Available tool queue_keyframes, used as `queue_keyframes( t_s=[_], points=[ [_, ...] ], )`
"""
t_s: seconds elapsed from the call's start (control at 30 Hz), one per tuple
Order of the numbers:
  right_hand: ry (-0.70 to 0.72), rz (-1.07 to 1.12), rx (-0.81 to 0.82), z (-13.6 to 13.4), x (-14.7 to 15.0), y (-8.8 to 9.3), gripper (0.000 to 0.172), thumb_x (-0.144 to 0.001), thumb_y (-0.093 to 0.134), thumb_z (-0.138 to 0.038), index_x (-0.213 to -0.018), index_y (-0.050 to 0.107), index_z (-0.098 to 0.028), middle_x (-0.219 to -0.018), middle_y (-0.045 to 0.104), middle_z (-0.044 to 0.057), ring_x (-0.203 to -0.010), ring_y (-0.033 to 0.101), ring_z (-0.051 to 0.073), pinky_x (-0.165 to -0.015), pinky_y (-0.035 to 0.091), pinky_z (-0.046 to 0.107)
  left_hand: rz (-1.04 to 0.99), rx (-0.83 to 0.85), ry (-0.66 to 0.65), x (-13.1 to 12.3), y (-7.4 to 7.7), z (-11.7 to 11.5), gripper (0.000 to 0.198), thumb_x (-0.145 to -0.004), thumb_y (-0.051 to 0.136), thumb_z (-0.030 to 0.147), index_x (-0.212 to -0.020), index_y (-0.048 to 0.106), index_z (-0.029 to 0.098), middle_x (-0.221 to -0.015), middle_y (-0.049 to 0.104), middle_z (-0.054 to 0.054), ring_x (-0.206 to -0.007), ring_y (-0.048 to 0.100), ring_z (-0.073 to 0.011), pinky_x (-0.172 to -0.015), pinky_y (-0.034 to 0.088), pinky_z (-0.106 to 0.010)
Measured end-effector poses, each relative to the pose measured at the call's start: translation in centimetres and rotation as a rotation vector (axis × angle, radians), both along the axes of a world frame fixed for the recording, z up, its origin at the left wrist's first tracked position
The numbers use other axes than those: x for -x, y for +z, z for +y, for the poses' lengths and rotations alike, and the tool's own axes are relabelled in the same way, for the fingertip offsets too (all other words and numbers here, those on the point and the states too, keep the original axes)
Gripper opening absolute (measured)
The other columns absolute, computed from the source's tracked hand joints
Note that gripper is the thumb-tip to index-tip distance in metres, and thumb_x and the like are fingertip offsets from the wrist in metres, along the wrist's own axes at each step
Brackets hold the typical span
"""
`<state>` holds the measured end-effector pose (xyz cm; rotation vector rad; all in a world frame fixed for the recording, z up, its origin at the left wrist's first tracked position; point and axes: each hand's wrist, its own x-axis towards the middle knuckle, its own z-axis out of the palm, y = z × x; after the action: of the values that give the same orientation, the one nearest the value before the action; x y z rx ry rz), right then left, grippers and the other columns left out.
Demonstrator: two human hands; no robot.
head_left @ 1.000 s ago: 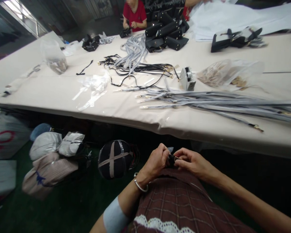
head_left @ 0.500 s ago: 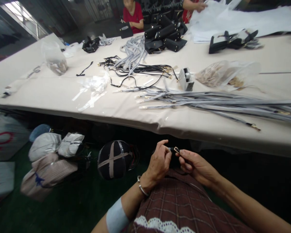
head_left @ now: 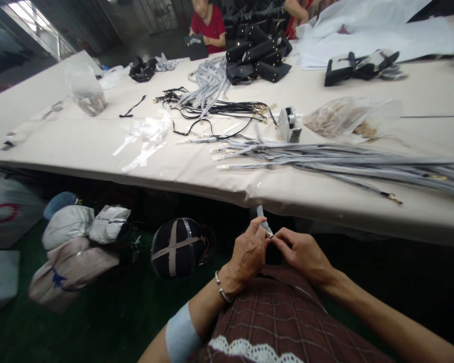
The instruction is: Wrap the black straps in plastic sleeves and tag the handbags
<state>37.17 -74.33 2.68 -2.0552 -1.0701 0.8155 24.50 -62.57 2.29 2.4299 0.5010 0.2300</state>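
My left hand [head_left: 249, 250] and my right hand [head_left: 302, 252] meet over my lap, below the table's front edge. Between their fingertips is a thin dark strap with a grey wrapping strip [head_left: 264, 220] that stands up past my left fingers. My left hand is closed on the strap. The thumb and fingers of my right hand pinch its end, where a small bit of metal shows. Fingers cover most of the strap. Many similar grey-wrapped straps [head_left: 325, 155] lie on the table in front, some with gold-coloured clasps.
On the table [head_left: 196, 171] are a tape dispenser [head_left: 289, 125], a plastic bag [head_left: 344, 118], bare black straps [head_left: 227, 107], white scraps [head_left: 147, 136] and stacked black bags [head_left: 257, 55]. A person in red [head_left: 210, 30] works across it. Wrapped bundles [head_left: 177, 249] lie on the floor.
The gold-rimmed buckle seen in my right fingers is now covered. My right hand has turned and closed in against my left, and the grey strip now stands up above my left fingers.
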Motion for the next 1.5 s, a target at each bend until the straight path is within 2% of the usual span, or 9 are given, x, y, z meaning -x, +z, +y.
queue_keyframes(
  t_s=[0.13,0.27,0.43,0.57,0.67,0.87,1.07,1.23,1.5],
  points=[
    [-0.355,0.703,-0.032,0.8,1.4,-0.5,0.042,-0.081,0.061,-0.059,-0.073,0.06,-0.018,-0.061,0.058,0.0,-0.047,0.04,0.01,-0.048,0.03,0.025,0.033,0.026,0.065,0.2,-0.6,0.3,0.012,-0.098,0.04,0.02,-0.103,0.051,0.02,-0.138,0.052,-0.01,-0.089,0.067,-0.0168,-0.075,0.059,-0.032],
    [-0.165,0.901,-0.035,0.0,1.6,-0.5,0.041,-0.079,0.065,-0.054,-0.099,0.064,-0.017,-0.083,0.069,0.004,-0.063,0.057,0.014,-0.063,0.045,0.027,0.018,0.189,0.214,0.8,-0.9,1.2,0.01,-0.097,0.042,0.02,-0.092,0.051,0.02,-0.13,0.054,-0.009,-0.097,0.065,-0.0172,-0.085,0.056,-0.033],
    [-0.048,0.391,0.112,0.2,0.7,-0.4,0.034,-0.086,0.053,-0.046,-0.066,0.057,-0.019,-0.06,0.059,0.0,-0.055,0.049,0.014,-0.055,0.036,0.027,0.038,0.213,0.086,0.8,-0.1,0.1,0.011,-0.097,0.041,0.022,-0.096,0.051,0.021,-0.126,0.056,-0.009,-0.099,0.063,-0.0188,-0.08,0.055,-0.032],
    [0.04,0.407,0.128,0.6,-0.4,0.2,0.026,-0.084,0.055,-0.041,-0.072,0.063,-0.019,-0.065,0.062,0.0,-0.061,0.052,0.015,-0.058,0.037,0.026,0.11,0.229,0.003,0.8,-0.1,-0.5,0.015,-0.1,0.035,0.026,-0.1,0.05,0.022,-0.1,0.063,-0.005,-0.079,0.064,-0.0167,-0.069,0.051,-0.028],
    [0.125,0.477,0.238,-0.6,-2.3,0.7,0.028,-0.084,0.057,-0.044,-0.078,0.067,-0.018,-0.063,0.063,0.0,-0.056,0.05,0.014,-0.055,0.036,0.026,0.179,0.226,0.094,1.4,-1.3,1.3,0.017,-0.101,0.034,0.027,-0.095,0.049,0.022,-0.081,0.058,0.0,-0.068,0.06,-0.0156,-0.065,0.047,-0.026],
    [0.048,0.282,0.287,-2.7,-4.6,2.5,0.035,-0.084,0.055,-0.05,-0.077,0.07,-0.019,-0.054,0.054,-0.003,-0.05,0.045,0.012,-0.051,0.032,0.025,0.256,0.209,0.214,1.9,-2.7,3.6,0.016,-0.1,0.037,0.024,-0.107,0.051,0.021,-0.096,0.063,-0.004,-0.071,0.063,-0.0157,-0.068,0.047,-0.027],
    [0.187,0.009,0.275,0.1,-4.1,5.1,0.029,-0.085,0.054,-0.043,-0.074,0.072,-0.022,-0.061,0.062,0.0,-0.055,0.052,0.015,-0.052,0.036,0.026,0.086,0.297,0.126,0.1,0.9,1.2,0.016,-0.097,0.04,0.022,-0.105,0.054,0.022,-0.121,0.064,-0.007,-0.098,0.066,-0.02,-0.082,0.051,-0.03],
    [0.264,-0.122,0.243,1.2,-3.8,6.3,0.028,-0.086,0.054,-0.044,-0.079,0.073,-0.024,-0.069,0.068,0.003,-0.063,0.059,0.02,-0.058,0.041,0.029,0.078,0.534,0.102,-0.5,3.7,-0.3,0.013,-0.098,0.041,0.03,-0.097,0.051,0.021,-0.083,0.067,0.0,-0.065,0.062,-0.0138,-0.071,0.05,-0.027],
    [0.184,0.005,0.258,-8.6,-10.0,7.1,0.049,-0.082,0.056,-0.069,-0.082,0.074,-0.023,-0.056,0.057,0.002,-0.048,0.048,0.014,-0.048,0.036,0.029,0.138,0.324,0.19,0.5,3.7,-3.2,0.008,-0.095,0.041,0.022,-0.092,0.048,0.021,-0.084,0.061,-0.001,-0.069,0.057,-0.0152,-0.068,0.044,-0.027]
  ],
)
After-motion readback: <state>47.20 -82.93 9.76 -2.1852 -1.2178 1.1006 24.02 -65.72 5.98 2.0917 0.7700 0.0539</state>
